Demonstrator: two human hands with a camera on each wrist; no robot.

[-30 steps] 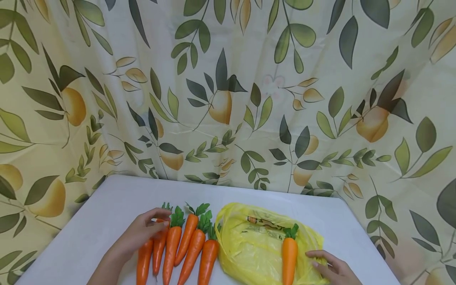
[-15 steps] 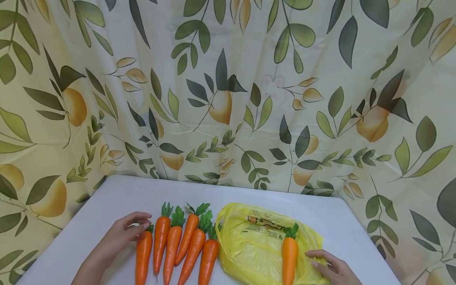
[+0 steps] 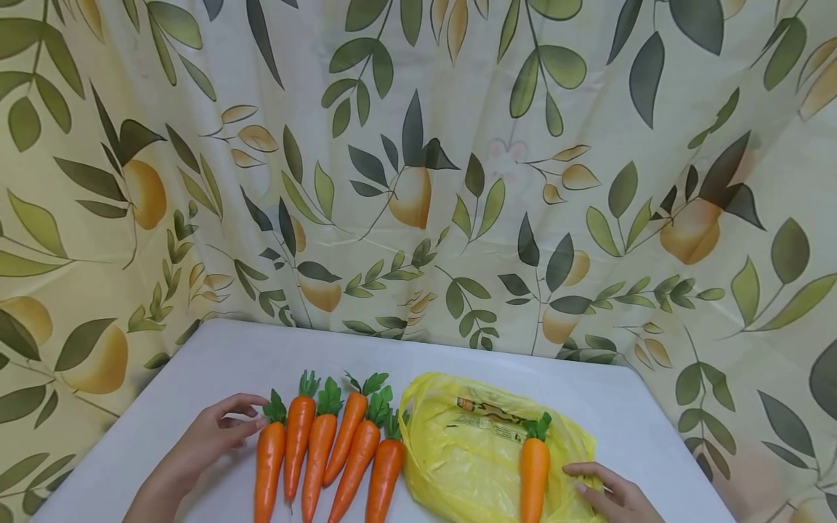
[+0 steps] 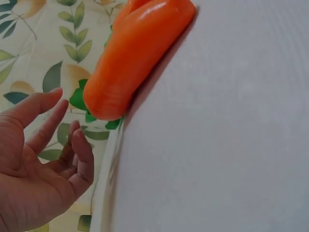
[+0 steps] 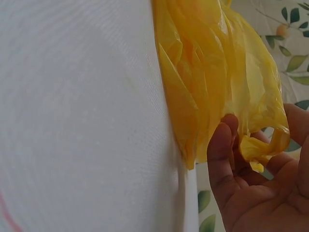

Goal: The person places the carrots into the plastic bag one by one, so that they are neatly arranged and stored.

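- Orange carrots [image 3: 317, 465], six of them with green tops, lie side by side at the left on the white table [image 3: 248, 349] in the head view; a seventh carrot [image 3: 535, 472] lies on the yellow plastic bag [image 3: 471, 465] at the right.
- Also from the head, the left hand [image 3: 212, 430] is beside the leafy end of the leftmost carrot [image 3: 269, 472], grasping nothing; the right hand [image 3: 621, 494] grips the bag's right edge. Patterned curtain [image 3: 418, 276] hangs behind the table's far edge.
- From the left wrist, the left hand's fingers are loosely bent near green leaves; whether they touch, I cannot tell.
- From the right wrist, the right hand's fingers curl round gathered yellow plastic.
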